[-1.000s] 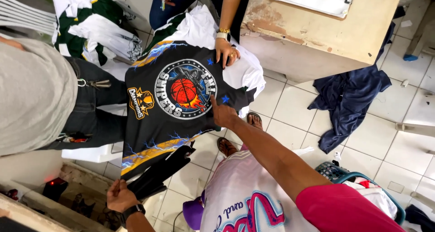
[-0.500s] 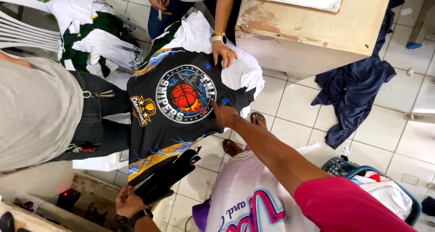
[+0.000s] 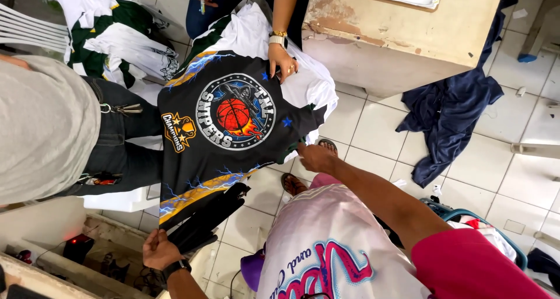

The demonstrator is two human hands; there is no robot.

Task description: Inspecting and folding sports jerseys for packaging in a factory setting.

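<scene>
Head camera is looking down, and you are holding a black jersey (image 3: 227,135) open in the middle of the view. Its front picture, a round badge with an orange basketball, is facing up.

Your right hand (image 3: 318,158) is pinching the jersey's edge at 4 o'clock, fingers together on the cloth. Your left hand (image 3: 157,249) is gripping the bunched end at 7 o'clock, fingers closed around it. Another person's hand (image 3: 283,60) is pressing the far edge at 1 o'clock.

Most of the jersey is lying spread and flat, but the end by your left hand is looking crumpled.

A dark blue cloth (image 3: 455,112) is lying on the tiled floor (image 3: 379,130) at 3 o'clock. Green and white shirts (image 3: 116,36) are piling up at 10 o'clock.
</scene>
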